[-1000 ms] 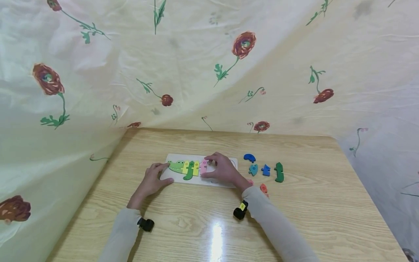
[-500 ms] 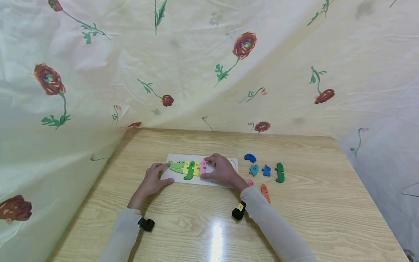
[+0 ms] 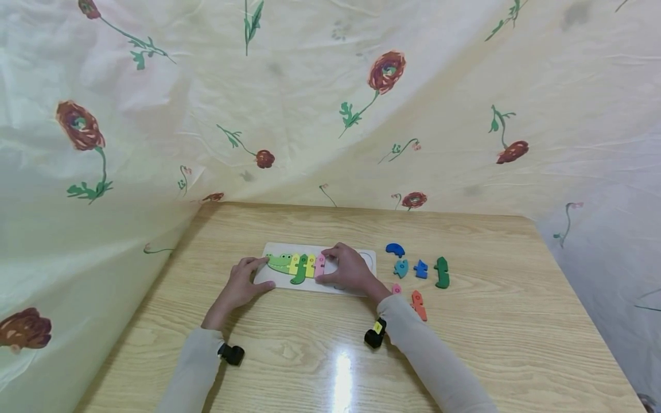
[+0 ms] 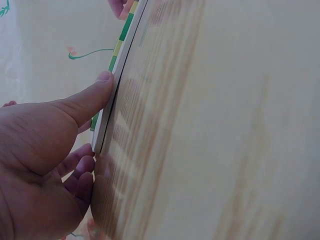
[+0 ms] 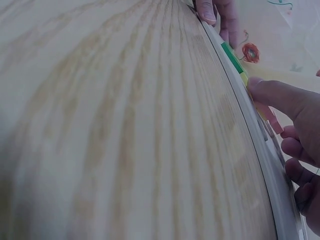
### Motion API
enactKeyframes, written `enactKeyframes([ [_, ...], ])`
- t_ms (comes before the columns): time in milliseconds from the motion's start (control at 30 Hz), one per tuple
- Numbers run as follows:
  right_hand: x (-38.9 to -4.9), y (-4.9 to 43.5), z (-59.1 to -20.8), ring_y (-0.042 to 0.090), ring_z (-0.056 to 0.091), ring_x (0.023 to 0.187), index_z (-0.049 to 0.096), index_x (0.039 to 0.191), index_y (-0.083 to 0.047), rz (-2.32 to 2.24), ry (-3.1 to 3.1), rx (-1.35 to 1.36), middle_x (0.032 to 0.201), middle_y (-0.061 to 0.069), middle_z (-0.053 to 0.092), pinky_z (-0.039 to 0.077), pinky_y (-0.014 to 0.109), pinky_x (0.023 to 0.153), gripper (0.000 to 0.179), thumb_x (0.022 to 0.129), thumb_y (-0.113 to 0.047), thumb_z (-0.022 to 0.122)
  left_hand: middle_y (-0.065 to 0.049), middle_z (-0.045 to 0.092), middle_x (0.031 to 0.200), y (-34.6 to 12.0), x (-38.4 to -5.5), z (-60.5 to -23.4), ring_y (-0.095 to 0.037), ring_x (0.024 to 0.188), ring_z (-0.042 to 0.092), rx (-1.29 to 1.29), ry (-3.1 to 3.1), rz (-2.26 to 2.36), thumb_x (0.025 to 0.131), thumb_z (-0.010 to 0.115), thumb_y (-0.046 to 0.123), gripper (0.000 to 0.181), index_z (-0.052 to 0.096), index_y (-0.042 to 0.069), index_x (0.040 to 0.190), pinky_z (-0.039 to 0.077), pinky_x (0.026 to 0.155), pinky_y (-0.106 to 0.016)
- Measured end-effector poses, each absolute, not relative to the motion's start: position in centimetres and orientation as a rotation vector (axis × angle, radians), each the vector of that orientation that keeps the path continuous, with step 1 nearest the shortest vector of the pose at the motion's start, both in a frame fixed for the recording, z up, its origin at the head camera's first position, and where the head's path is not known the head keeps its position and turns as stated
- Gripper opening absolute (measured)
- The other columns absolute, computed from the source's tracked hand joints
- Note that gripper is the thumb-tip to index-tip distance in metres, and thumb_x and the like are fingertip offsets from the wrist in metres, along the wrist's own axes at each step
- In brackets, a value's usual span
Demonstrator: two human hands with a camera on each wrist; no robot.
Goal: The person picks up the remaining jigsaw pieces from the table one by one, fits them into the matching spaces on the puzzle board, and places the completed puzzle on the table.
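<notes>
A white puzzle board (image 3: 281, 280) lies on the table, carrying a green crocodile head (image 3: 279, 264) with yellow and green body pieces joined to its right. At the board's left end my left hand (image 3: 242, 284) holds it, thumb on the near edge and fingertips by the head. My right hand (image 3: 353, 271) pinches a pink puzzle piece (image 3: 319, 265) between thumb and fingers, right beside the last yellow piece. In the right wrist view the pink piece (image 5: 271, 121) sits tilted at the board's surface. Part of the board's right half is hidden under the right hand.
Loose pieces lie right of the board: a blue arc (image 3: 395, 249), a teal piece (image 3: 401, 268), a small blue piece (image 3: 420, 269), and a long green piece (image 3: 442, 272). A pink one (image 3: 396, 288) and an orange one (image 3: 418, 304) lie near the right sleeve. Flowered cloth (image 3: 310, 115) hangs behind the table.
The pink piece has shifted slightly left, up against the yellow piece, with the right hand. The right forearm has moved a little left, uncovering more of the orange piece. The left hand stays put.
</notes>
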State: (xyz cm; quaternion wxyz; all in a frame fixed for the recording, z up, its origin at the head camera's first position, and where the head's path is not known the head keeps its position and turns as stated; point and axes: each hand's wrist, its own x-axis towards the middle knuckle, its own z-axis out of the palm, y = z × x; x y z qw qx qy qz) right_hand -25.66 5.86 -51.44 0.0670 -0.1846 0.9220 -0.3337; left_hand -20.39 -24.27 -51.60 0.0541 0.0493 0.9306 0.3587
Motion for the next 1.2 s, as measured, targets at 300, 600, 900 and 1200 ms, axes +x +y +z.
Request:
enactKeyframes([
  [300,-25.71,5.68,-51.35,0.017,0.052,0.094,0.066,0.139,-0.015,-0.934,2.778,-0.546,0.111,-0.001,0.06,0.047,0.032,0.083,0.076,0.075,-0.047,0.091,-0.023,0.039,0.15,-24.32,-20.47,-51.8,-0.042,0.132,0.035,0.131,2.822,1.088,0.091,0.08,0.03,0.072,0.049,0.012,0.152,0.038,0.106,-0.06],
  [600,-25.87,5.67,-51.38,0.017,0.05,0.09,0.065,0.14,-0.018,-0.892,2.779,-0.557,0.106,-0.002,0.058,0.042,0.029,0.074,0.076,0.075,-0.048,0.09,-0.022,0.038,0.152,-24.21,-20.5,-51.74,-0.042,0.134,0.034,0.105,2.805,1.095,0.09,0.081,0.03,0.074,0.048,0.012,0.153,0.037,0.109,-0.06],
  [900,-25.88,5.54,-51.51,0.018,0.049,0.087,0.064,0.141,-0.017,-0.881,2.78,-0.553,0.102,-0.002,0.057,0.04,0.03,0.07,0.077,0.076,-0.049,0.089,-0.022,0.037,0.152,-24.3,-20.56,-51.87,-0.041,0.134,0.034,0.098,2.81,1.088,0.089,0.081,0.031,0.075,0.048,0.013,0.153,0.038,0.108,-0.06],
  [1200,-25.72,5.47,-51.69,0.017,0.049,0.085,0.066,0.138,-0.016,-0.892,2.806,-0.553,0.1,-0.003,0.057,0.04,0.029,0.069,0.075,0.076,-0.051,0.088,-0.022,0.038,0.152,-24.24,-20.43,-51.8,-0.042,0.133,0.034,0.103,2.809,1.102,0.089,0.081,0.029,0.074,0.048,0.012,0.153,0.038,0.108,-0.059],
])
